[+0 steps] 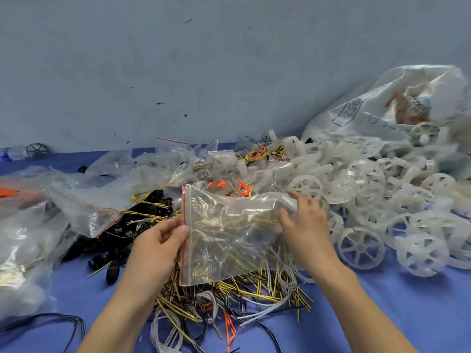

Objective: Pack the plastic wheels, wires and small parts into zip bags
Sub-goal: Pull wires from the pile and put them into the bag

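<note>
A clear zip bag (229, 235) with a red seal strip hangs in front of me, its mouth turned to the left. My left hand (158, 240) pinches the bag at the red strip. My right hand (305, 222) grips the bag's closed far end, fingers curled over the plastic. Beneath the bag lies a tangle of yellow, white, black and orange wires (229, 299). A heap of translucent white plastic wheels (369, 200) fills the right side. Small black parts (127, 225) are piled left of the bag.
Several filled and empty clear bags (51, 205) lie crumpled at the left on the blue tabletop (407, 314). A big white sack (382, 108) leans on the grey wall at the right. A dark wheel (37, 150) stands at the far left.
</note>
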Available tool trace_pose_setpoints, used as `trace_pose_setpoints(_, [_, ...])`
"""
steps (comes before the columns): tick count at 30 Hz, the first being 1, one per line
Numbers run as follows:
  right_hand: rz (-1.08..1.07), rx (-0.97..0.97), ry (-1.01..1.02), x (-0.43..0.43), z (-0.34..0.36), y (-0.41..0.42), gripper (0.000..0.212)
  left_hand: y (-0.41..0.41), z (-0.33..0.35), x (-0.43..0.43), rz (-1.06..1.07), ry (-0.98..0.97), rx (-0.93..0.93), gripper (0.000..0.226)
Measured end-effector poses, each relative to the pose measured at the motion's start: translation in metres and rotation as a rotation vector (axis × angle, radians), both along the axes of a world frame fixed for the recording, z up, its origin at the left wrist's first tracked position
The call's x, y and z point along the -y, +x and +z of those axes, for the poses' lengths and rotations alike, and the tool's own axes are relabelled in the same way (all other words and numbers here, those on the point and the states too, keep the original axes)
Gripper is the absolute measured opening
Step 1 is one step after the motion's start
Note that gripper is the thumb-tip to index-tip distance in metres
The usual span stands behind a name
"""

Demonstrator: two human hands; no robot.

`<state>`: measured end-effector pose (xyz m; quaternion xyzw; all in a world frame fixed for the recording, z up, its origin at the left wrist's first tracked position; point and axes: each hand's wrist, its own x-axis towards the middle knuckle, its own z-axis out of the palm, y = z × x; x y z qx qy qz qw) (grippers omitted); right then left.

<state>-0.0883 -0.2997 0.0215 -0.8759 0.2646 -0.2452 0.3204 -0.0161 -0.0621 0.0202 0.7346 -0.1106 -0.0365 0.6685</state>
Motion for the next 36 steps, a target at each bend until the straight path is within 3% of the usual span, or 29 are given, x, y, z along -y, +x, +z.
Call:
trace_pose_setpoints(7, [-0.058, 0.139, -0.102, 0.011, 0.031, -0.020, 0.051, -0.006, 0.001, 0.000, -0.058, -0.022, 0.021, 0.013])
trace_pose_setpoints(12, [-0.242, 0.180, -0.319, 0.015, 0.048, -0.044, 0.033, -0.031, -0.002, 0.025, -0.217, -0.087, -0.051, 0.015])
trace_pose_setpoints(15, [-0.004, 0.317, -0.193, -0.010, 0.048, -0.045, 0.021, -0.044, -0.011, 0.043, -0.320, -0.085, -0.183, 0.017])
trace_pose_setpoints(18, [0.196, 0.174, -0.057, -0.036, 0.029, -0.038, 0.013, -0.048, -0.021, 0.055, -0.308, -0.027, -0.207, 0.022])
trace_pose_setpoints(23, [0.268, -0.084, 0.014, -0.041, -0.002, -0.036, 0.012, -0.048, -0.021, 0.057, -0.286, -0.071, -0.208, 0.019])
trace_pose_setpoints(29, [0.317, -0.032, 0.202, -0.042, -0.007, -0.039, 0.012, -0.049, -0.013, 0.063, -0.366, -0.264, -0.343, 0.027])
trace_pose_setpoints(36, [0.392, 0.004, 0.385, -0.039, -0.004, -0.043, 0.025, -0.049, -0.013, 0.069, -0.379, -0.314, -0.405, 0.024])
